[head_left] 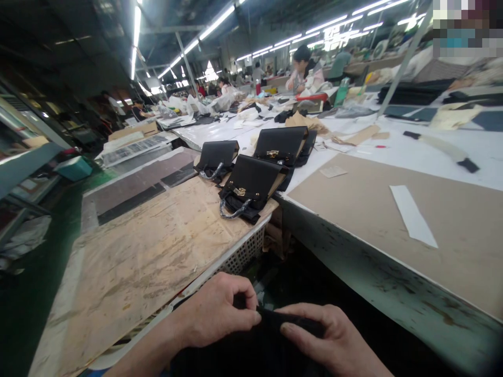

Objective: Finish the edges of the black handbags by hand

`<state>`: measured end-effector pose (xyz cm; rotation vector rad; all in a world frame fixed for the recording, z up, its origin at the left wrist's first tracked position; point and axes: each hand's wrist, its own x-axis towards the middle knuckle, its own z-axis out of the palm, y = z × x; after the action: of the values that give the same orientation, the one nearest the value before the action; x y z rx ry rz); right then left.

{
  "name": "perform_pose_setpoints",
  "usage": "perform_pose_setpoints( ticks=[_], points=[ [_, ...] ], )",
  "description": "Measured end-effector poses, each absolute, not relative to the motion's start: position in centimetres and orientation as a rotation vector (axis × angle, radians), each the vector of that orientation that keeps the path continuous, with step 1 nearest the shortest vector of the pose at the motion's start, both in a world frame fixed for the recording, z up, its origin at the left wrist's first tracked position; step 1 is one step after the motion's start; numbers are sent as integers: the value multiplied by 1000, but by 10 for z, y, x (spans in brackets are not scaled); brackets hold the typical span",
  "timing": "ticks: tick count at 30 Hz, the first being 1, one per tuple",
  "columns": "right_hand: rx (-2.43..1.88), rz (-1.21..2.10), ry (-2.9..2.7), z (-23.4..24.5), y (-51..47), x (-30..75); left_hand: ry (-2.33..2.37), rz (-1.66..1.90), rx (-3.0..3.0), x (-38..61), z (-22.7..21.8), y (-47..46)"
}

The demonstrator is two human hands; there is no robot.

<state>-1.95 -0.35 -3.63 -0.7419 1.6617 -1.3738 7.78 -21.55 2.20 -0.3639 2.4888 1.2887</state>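
Observation:
Low in the head view, my left hand (220, 309) is closed, with thumb and forefinger pinched on the edge of a dark piece of material (271, 320). My right hand (326, 335) grips the same piece from the other side, its thumb on the near face. Being black against a dark background, the piece hides its full shape. Beyond my hands, a black handbag (255, 180) with a gold clasp and a plastic-wrapped handle lies on the board. A smaller black handbag (218, 157) and another black handbag (281, 144) lie behind it.
A worn wooden board (149, 251) rests on a plastic crate (236, 256) at left. On the right table (377, 209), a white strip (412, 217) lies on brown sheeting. A pale strap with black ends (444, 149) is farther back. A co-worker (304, 73) sits beyond.

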Motion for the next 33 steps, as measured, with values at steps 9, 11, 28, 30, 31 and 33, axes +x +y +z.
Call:
perform_pose_setpoints(
  ticks=[9,11,28,30,31,33],
  points=[
    [-701,-1394,1657,-32,-3,-20,2508,1313,-361,80,22,-214],
    [-685,-1404,1682,-32,-3,-18,2509,1308,-389,79,22,-213],
    [-1335,-779,1795,11,-22,-40,2571,1302,-407,82,24,-202],
    [-1476,-701,1771,12,-32,-44,2588,1288,-382,83,25,-205],
    [-1505,-697,1752,11,-36,-45,2587,1282,-367,84,26,-207],
    [-1494,-721,1724,7,-40,-46,2604,1252,-341,88,28,-216]
  ],
)
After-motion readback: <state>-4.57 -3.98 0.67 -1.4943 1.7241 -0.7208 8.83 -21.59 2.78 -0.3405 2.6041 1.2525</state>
